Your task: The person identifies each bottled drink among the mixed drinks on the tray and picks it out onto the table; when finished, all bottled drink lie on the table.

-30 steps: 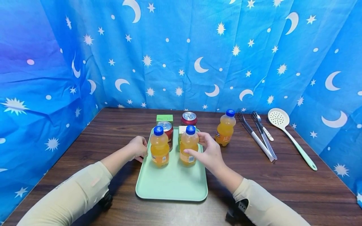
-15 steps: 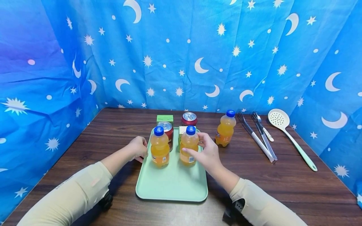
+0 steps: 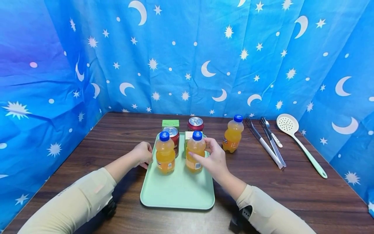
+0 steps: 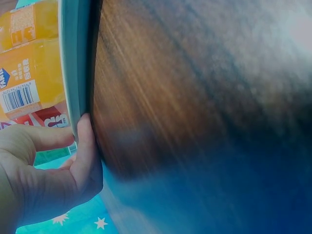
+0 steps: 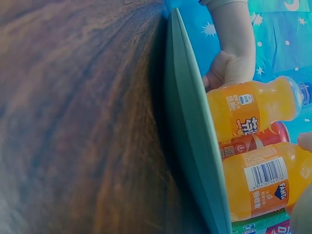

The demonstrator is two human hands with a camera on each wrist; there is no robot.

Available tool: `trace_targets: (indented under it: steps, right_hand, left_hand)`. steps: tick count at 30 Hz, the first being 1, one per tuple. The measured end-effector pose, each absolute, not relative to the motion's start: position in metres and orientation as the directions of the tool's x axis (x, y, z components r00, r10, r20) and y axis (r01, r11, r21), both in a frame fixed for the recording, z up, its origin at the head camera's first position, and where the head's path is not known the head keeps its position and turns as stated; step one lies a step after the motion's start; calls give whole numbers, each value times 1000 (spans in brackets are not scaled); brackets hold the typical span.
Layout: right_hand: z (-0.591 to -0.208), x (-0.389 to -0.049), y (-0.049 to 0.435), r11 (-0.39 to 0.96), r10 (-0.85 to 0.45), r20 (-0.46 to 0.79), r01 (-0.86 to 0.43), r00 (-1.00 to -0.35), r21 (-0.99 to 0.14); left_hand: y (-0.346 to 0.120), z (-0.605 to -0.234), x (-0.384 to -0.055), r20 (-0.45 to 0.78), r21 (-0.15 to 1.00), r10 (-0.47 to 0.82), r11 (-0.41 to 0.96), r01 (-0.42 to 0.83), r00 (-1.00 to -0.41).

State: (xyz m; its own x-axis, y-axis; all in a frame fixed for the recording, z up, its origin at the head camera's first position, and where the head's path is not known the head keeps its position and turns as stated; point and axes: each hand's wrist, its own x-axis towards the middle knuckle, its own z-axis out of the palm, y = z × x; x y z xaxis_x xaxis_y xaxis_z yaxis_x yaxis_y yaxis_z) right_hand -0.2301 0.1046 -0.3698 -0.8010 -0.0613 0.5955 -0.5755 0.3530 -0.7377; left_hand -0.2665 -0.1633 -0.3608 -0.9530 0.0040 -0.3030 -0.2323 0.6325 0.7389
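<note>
A pale green tray lies on the table with two orange soda bottles with blue caps standing on it, side by side. My right hand holds the right-hand soda bottle, thumb on its near side and fingers around its far right side. At the tray's left rim, my left hand pinches the edge, as the left wrist view shows with thumb and finger. Beside the left-hand soda bottle, a red can stands behind on the tray. A light green carton is mostly hidden behind the held bottle.
Behind the tray are a green box and another red can. To the right stands a third orange soda bottle. Farther right lie tongs, a utensil with a patterned handle and a slotted skimmer.
My right wrist and forearm have shifted slightly left, while the fingers stay on the bottle. The left hand and the tray hold their places.
</note>
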Motion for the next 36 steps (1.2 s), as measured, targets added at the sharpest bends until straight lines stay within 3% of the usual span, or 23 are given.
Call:
trace_targets:
  steps: [11,26,36]
  right_hand:
    - [-339,-203,97,351,-72,593,-577,-802,-738]
    - [-336,-201,104,275,-100,646,-645,-757,-713]
    - [-330,-196,109,276,-106,639,-640,-762,-717]
  left_hand:
    - [-163,-362,-267,-298,742,7,631,-227,-955]
    - [-162,-360,-267,-310,741,13,630,-233,-951]
    - [-165,-364,-268,-304,752,23,619,-226,-952]
